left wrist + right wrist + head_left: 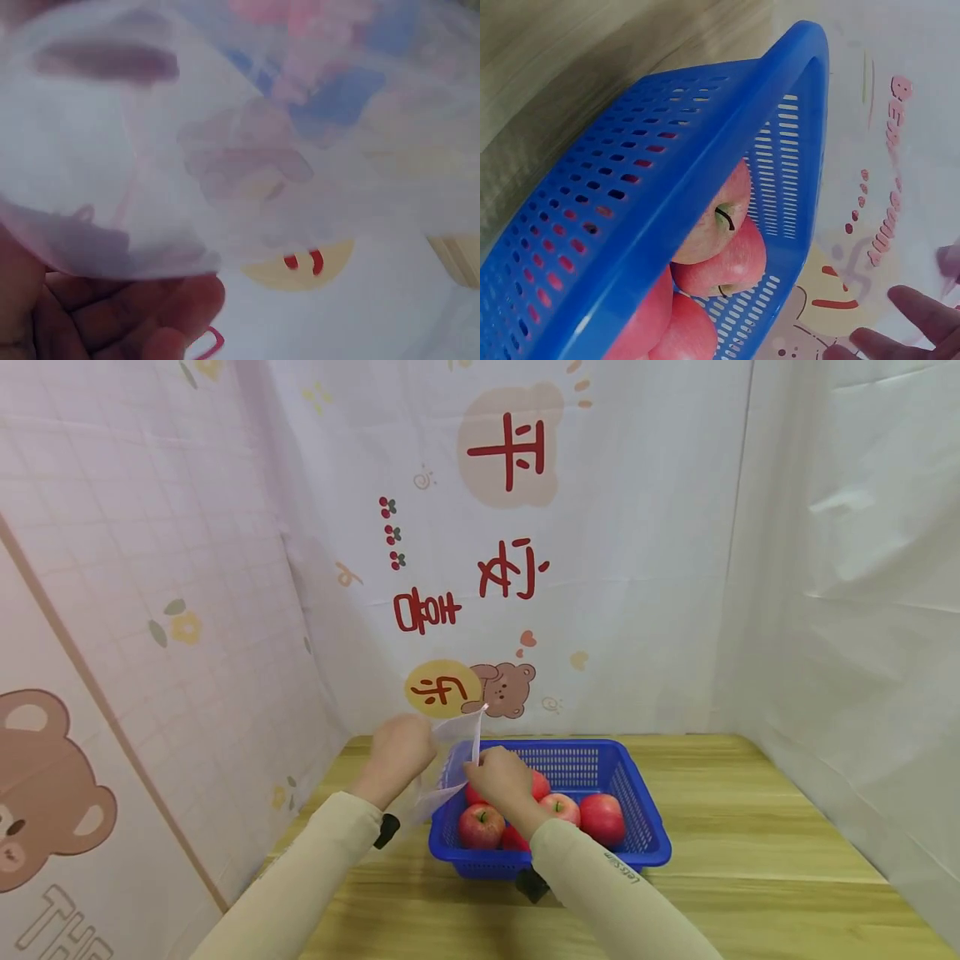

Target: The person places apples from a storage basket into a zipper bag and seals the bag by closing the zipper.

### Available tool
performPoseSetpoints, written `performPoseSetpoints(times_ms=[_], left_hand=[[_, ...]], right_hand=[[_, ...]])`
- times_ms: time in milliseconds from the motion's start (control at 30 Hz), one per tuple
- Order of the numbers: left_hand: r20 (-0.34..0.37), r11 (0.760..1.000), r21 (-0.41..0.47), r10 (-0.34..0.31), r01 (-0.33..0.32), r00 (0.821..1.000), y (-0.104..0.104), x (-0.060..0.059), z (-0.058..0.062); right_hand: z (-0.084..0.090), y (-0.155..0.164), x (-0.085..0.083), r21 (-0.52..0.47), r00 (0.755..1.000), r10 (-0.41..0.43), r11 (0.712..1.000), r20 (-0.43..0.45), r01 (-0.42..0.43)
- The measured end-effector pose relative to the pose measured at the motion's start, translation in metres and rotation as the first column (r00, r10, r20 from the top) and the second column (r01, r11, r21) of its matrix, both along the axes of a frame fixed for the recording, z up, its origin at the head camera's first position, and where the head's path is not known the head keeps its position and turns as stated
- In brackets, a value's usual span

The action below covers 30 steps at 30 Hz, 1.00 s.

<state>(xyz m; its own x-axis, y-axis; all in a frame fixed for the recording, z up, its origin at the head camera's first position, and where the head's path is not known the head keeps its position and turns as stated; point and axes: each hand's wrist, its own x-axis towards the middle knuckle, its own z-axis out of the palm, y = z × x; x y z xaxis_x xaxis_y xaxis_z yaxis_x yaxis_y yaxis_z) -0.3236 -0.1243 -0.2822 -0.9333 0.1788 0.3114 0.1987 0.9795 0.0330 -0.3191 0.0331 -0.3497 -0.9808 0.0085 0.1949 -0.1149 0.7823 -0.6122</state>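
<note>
A translucent plastic bag (455,752) hangs between both hands, its mouth spread apart to the right. My left hand (403,750) grips the bag's left side, and in the left wrist view its fingers (142,311) curl at the edge of the film. My right hand (501,777) pinches the opposite edge of the mouth, above the blue plastic basket (626,752). In the right wrist view, the fingers (922,319) lie against the bag, which has pink lettering. Several red apples (602,820) sit in the basket, partly hidden by my right hand and forearm.
The basket stands on a wood-grain table (750,835). White printed cloth (637,568) with red characters and a bear hangs behind it, and more cloth closes off the left and right sides.
</note>
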Motion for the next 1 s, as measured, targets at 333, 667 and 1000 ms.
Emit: performPoseSetpoints(times_ms=[333, 667, 1000], left_hand=[[0.025, 0.988, 0.083, 0.130, -0.132, 0.991, -0.049, -0.014, 0.012], [-0.003, 0.998, 0.042, 0.053, -0.052, 0.999, -0.026, 0.001, 0.013], [0.003, 1.000, 0.025, 0.014, -0.014, 1.000, -0.010, 0.003, 0.010]], right_hand=[[-0.008, 0.018, -0.002, 0.028, 0.986, -0.112, 0.994, 0.120, 0.110], [-0.014, 0.014, -0.008, -0.055, 0.994, -0.026, 0.998, 0.108, 0.032], [-0.015, 0.005, -0.016, -0.059, 0.997, 0.006, 0.998, 0.080, -0.002]])
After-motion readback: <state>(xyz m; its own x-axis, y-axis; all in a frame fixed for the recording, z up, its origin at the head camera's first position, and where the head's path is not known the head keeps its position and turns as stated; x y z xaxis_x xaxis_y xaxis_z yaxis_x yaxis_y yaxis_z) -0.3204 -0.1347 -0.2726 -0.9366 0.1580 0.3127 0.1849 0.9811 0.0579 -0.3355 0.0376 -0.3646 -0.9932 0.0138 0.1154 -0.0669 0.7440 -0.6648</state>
